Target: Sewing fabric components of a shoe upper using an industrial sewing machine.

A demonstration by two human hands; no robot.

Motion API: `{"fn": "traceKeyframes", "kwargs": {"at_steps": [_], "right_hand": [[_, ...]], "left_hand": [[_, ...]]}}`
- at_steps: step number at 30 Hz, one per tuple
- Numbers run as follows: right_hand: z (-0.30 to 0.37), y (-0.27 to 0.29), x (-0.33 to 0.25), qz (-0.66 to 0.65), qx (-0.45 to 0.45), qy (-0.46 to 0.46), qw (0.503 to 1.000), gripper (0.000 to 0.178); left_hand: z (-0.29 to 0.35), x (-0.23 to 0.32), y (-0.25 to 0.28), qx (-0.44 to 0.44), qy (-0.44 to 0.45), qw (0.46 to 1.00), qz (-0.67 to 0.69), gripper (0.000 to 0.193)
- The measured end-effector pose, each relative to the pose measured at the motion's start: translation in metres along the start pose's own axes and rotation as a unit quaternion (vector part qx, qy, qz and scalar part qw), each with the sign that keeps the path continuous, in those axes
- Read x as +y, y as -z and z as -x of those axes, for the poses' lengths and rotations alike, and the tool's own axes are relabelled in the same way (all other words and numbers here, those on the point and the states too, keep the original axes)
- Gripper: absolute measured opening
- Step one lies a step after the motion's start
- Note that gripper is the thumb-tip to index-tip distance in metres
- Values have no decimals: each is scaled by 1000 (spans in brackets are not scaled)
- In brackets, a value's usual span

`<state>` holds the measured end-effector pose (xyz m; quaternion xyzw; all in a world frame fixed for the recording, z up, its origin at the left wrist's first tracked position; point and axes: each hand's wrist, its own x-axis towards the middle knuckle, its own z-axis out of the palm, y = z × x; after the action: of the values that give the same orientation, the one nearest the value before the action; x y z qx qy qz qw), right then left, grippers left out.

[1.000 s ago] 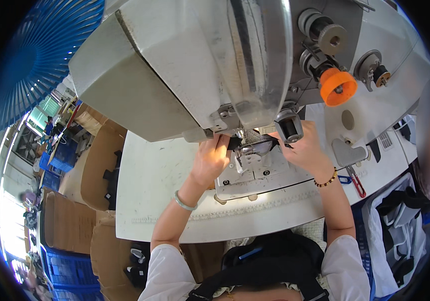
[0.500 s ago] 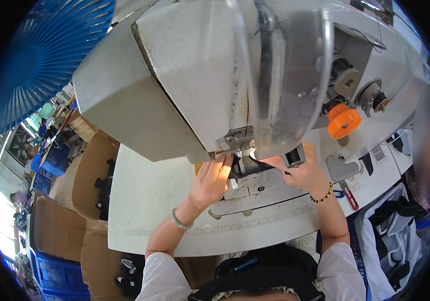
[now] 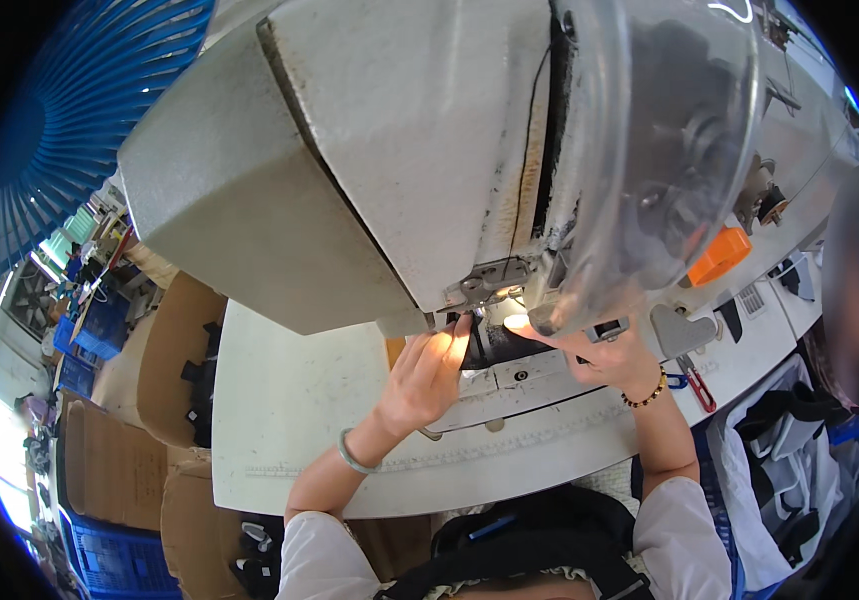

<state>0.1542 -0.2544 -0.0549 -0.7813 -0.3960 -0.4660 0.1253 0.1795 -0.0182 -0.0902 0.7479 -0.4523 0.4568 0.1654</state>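
Note:
Under the head of a pale grey sewing machine point(image 3: 399, 130), a black fabric piece point(image 3: 501, 343) lies at the lit needle area point(image 3: 494, 300). My left hand point(image 3: 423, 375), with a pale bangle at the wrist, has its fingers pressed together on the fabric's left end. At the other end my right hand point(image 3: 609, 358), wearing a beaded bracelet, grips the fabric, its index finger stretched toward the needle. A clear plastic shield point(image 3: 639, 200) partly covers the view of that hand. A small dark bit shows by its curled fingers; I cannot tell what it is.
Right of my right hand lie red-handled snips point(image 3: 699, 385) and a grey plate point(image 3: 682, 333). An orange knob point(image 3: 719, 256) sits on the machine. Cardboard boxes point(image 3: 114, 460) and a blue crate point(image 3: 124, 560) stand left; a white bag point(image 3: 749, 490) of dark pieces hangs right. A blue fan point(image 3: 99, 90) is upper left.
My view has shifted, so the machine head and shield look larger, and the shield now overlaps the orange knob. The black fabric is turned slightly under the needle area; both hands stay on it.

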Motion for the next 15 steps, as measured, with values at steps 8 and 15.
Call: {"fn": "traceKeyframes", "kwargs": {"at_steps": [8,15], "right_hand": [[4,0,-1,-12,-2,6,1000,19],[-2,2,-1,-43,11,-8,999,24]], "left_hand": [[5,-1,-6,43,-2,999,28,31],[6,-1,-6,53,22,996,69,40]]}}
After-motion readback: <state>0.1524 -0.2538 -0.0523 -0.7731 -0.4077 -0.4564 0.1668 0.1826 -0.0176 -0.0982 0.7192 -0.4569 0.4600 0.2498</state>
